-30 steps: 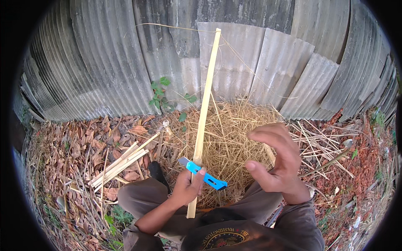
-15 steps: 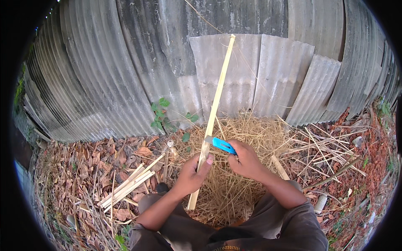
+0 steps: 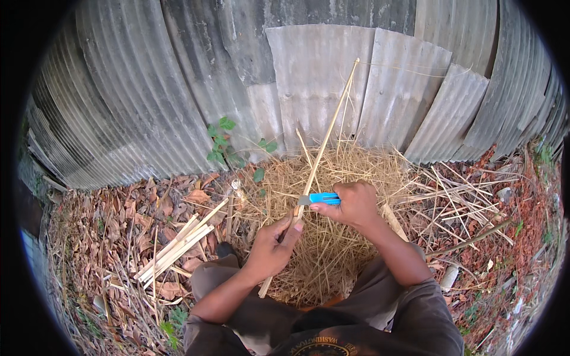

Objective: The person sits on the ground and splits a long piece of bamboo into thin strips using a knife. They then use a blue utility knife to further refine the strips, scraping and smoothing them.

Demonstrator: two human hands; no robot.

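Observation:
A long, pale bamboo strip (image 3: 328, 132) slants up and away from me, narrow edge showing, with thin shavings hanging at its far tip. Around its lower part my left hand (image 3: 272, 248) is closed, and the strip's near end sticks out below the palm. My right hand (image 3: 355, 204) grips a blue utility knife (image 3: 325, 199). Its blade lies against the strip a little above my left hand's fingers. Part of the knife's handle is hidden in the right hand.
Straw-like shavings (image 3: 332, 261) pile between my legs. Several split strips (image 3: 181, 252) lie on dry leaves at left, more thin sticks (image 3: 457, 204) at right. A corrugated sheet wall (image 3: 320, 89) stands ahead, with a green plant (image 3: 218, 142) at its foot.
The strip has turned from its broad face to a narrow edge, and its far tip has swung right. The knife has shifted slightly right and stays at the strip.

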